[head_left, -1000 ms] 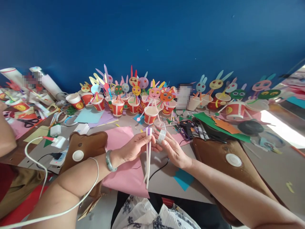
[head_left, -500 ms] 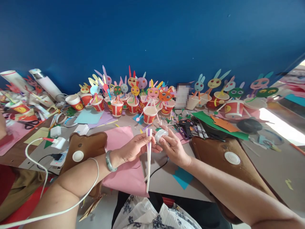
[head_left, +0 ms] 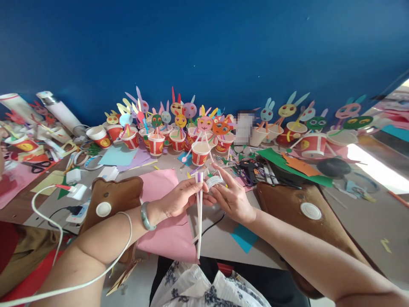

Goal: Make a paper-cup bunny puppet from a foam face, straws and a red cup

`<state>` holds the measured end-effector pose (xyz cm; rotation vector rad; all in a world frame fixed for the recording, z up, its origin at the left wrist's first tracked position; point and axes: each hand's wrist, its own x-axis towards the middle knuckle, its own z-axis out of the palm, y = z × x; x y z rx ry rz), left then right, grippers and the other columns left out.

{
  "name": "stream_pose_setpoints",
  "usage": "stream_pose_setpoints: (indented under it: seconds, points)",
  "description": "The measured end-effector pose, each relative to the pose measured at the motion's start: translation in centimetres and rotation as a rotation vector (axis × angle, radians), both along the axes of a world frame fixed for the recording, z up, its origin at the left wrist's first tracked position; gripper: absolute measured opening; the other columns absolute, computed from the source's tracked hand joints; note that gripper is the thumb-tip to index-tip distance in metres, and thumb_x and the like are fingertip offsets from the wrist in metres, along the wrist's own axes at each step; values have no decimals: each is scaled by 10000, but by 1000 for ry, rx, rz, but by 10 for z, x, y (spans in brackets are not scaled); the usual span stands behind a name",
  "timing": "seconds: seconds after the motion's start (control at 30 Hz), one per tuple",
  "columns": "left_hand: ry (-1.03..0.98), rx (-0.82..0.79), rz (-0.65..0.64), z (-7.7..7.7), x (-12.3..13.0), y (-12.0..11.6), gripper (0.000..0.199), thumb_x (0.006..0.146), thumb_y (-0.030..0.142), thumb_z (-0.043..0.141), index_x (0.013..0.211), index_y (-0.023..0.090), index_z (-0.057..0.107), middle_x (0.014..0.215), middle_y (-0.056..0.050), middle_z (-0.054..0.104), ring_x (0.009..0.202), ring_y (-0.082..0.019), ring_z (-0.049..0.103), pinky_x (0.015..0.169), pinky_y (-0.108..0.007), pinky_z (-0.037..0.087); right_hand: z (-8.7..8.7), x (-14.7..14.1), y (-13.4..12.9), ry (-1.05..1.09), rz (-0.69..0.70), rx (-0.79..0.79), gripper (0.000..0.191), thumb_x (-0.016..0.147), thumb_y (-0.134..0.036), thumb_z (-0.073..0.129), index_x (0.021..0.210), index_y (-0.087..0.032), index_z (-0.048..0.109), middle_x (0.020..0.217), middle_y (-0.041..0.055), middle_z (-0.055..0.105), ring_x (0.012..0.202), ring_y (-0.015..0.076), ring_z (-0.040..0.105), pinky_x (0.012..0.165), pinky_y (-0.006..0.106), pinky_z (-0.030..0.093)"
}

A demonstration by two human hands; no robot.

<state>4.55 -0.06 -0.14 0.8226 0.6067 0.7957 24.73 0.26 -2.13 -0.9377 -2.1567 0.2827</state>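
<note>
Between thumb and fingers, my left hand (head_left: 185, 196) pinches the top of some white paper strips (head_left: 200, 217), which hang down and have a purple piece near the top. Just to the right, my right hand (head_left: 234, 198) holds a roll of clear tape (head_left: 214, 182) beside the strips, its index finger raised over the roll. A pink paper sheet (head_left: 166, 234) lies under my left wrist, and a blue paper piece (head_left: 244, 238) lies below my right hand.
Paper cups (head_left: 200, 153) with paper animal faces stand along the blue wall. Brown cushions (head_left: 115, 192) lie on both sides. A glue gun (head_left: 249, 168) and green paper (head_left: 271, 160) are at the right. A white cable (head_left: 130, 238) crosses my left forearm.
My right hand's fingers have shifted on the tape roll, with the index finger now lifted. My left hand and the strips have hardly moved.
</note>
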Motion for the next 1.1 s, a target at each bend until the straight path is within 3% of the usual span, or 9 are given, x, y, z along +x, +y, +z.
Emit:
stream_pose_setpoints:
  seconds: [0.23, 0.43, 0.57, 0.7, 0.93, 1.1]
  points:
    - [25, 6, 23, -3, 1, 1, 334, 809, 465, 742, 839, 147, 647, 810, -64, 723, 833, -229, 736, 835, -353, 557, -4, -1, 5, -107, -51, 76, 293, 990, -278, 434, 833, -189, 665, 1543, 166, 434, 1270, 343, 576, 994, 511, 501]
    - [35, -16, 54, -6, 2, 3, 336, 791, 462, 758, 826, 149, 640, 784, -59, 724, 801, -224, 734, 833, -367, 557, -1, 1, 2, -103, -124, 130, 169, 954, -310, 544, 918, -245, 696, 1462, 112, 549, 1195, 314, 625, 948, 465, 530]
    - [25, -19, 38, -3, 1, 4, 369, 772, 488, 769, 813, 151, 624, 766, -73, 730, 774, -215, 732, 808, -341, 555, -4, -1, 2, 196, -137, -74, 112, 900, -353, 651, 928, -248, 626, 1300, 122, 658, 1024, 262, 691, 851, 415, 568]
    - [62, -14, -8, 0, -2, 3, 373, 805, 521, 724, 821, 164, 619, 764, -76, 733, 801, -215, 732, 790, -314, 543, -11, -7, 3, 520, -143, -322, 370, 805, -380, 762, 1051, -254, 517, 1185, 104, 681, 870, 200, 691, 774, 374, 573]
    - [26, 65, -98, -8, -9, 3, 326, 880, 488, 653, 870, 163, 622, 860, -92, 742, 837, -225, 733, 815, -340, 544, -4, -4, 3, 636, -2, -503, 543, 789, -492, 755, 1210, -255, 508, 1164, 116, 696, 1066, 260, 668, 866, 405, 543]
    - [42, 113, -122, -8, -11, 3, 334, 904, 492, 621, 885, 158, 628, 863, -103, 746, 837, -216, 730, 822, -333, 543, 6, 0, 8, 700, 38, -730, 355, 829, -504, 706, 1015, -204, 667, 948, 73, 739, 838, 224, 694, 797, 377, 561]
